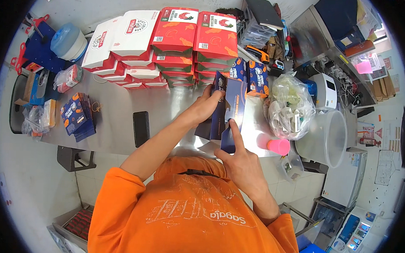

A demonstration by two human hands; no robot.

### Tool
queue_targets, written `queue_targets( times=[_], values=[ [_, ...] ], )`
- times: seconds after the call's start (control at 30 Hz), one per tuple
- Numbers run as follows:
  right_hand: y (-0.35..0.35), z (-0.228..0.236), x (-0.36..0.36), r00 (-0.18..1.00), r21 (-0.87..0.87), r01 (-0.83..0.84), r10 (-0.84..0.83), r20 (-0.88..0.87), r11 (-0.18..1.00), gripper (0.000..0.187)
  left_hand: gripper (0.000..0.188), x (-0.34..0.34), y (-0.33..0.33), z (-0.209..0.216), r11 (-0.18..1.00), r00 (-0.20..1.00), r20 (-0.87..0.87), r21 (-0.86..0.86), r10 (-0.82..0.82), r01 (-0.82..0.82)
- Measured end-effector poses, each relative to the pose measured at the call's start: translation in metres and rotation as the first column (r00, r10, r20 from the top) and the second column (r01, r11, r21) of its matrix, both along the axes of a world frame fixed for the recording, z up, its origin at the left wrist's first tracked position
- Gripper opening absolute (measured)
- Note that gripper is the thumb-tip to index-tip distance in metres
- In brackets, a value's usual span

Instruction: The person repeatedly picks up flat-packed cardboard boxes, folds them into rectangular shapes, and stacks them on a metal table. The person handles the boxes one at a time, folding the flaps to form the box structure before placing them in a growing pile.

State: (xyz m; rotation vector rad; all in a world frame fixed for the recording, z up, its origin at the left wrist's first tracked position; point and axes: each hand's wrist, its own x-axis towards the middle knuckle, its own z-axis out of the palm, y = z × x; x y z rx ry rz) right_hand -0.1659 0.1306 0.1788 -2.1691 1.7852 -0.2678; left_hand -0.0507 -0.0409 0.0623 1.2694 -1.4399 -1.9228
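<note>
A dark blue folding carton with orange print stands partly folded in front of me, its flaps spread. My left hand is closed on its left side, with the fingertips near the upper part of a panel. My right hand is at the carton's near end. Its index finger presses on the front panel, and its thumb lies by the lower flap, so the flap sits between them. The other right fingers are curled under and partly hidden. Left of my left forearm, a black phone lies on the metal table.
Red and white boxes are stacked at the back. Finished blue cartons stand behind the work. Flat blue cartons lie at left. On the right are a filled plastic bag, a pink cup and a clear tub.
</note>
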Motion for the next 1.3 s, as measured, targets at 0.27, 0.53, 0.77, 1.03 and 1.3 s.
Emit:
queue_targets(
  times=[0.27, 0.53, 0.77, 1.03, 1.3],
  values=[
    [0.004, -0.016, 0.004, 0.9, -0.155, 0.053, 0.02, 0.436, 0.987, 0.082, 0.087, 0.018, 0.06, 0.058, 0.963, 0.983, 0.16, -0.239, -0.088, 0.125],
    [0.025, -0.012, 0.013, 0.77, -0.211, 0.225, -0.041, 0.637, 0.951, 0.081, 0.1, 0.054, 0.111, 0.065, 0.9, 0.996, 0.087, -0.435, 0.022, 0.018],
    [0.021, 0.03, 0.005, 0.92, -0.246, -0.019, 0.114, 0.375, 0.969, 0.077, 0.106, 0.06, 0.127, 0.077, 0.934, 0.995, 0.047, -0.344, -0.086, 0.097],
    [0.027, 0.074, -0.008, 0.931, -0.463, -0.14, 0.275, 0.24, 0.875, 0.07, 0.108, 0.068, 0.135, 0.096, 0.947, 0.994, -0.006, -0.305, -0.113, 0.106],
    [-0.015, 0.126, -0.009, 0.975, -0.045, 0.198, -0.192, 0.115, 0.979, 0.039, 0.108, 0.067, 0.14, 0.091, 0.907, 0.982, -0.144, -0.417, -0.123, 0.053]
  ],
)
